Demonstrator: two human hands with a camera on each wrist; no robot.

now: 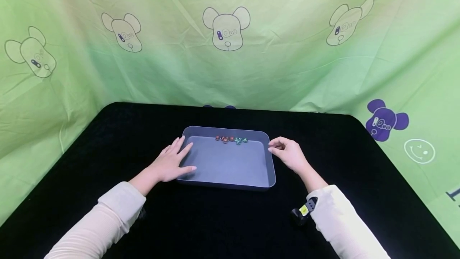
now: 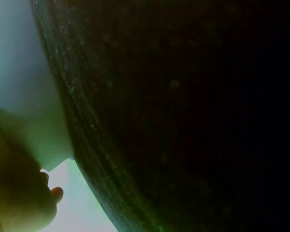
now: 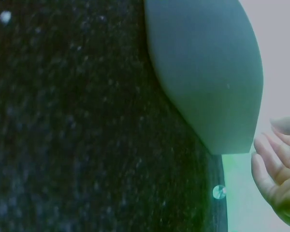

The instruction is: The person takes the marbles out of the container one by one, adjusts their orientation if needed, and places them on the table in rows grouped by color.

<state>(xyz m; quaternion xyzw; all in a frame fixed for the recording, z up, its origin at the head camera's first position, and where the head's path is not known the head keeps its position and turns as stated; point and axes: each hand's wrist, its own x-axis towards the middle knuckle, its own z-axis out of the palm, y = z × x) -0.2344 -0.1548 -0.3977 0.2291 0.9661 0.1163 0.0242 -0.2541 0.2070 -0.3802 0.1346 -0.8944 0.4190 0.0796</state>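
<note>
One tray, beads too small to count; left grip spread, right grip loosely curled

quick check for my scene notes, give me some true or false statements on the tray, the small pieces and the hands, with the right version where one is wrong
1. The tray stands on a black table. True.
2. The left hand is clenched in a fist. False: the left hand is spread out at the tray's left side.
3. In the head view, the reddish pieces lie left of the green pieces. True.
4. All these pieces lie outside the tray. False: they lie inside it, towards the far side.
5. The right hand is by the tray's right side. True.
</note>
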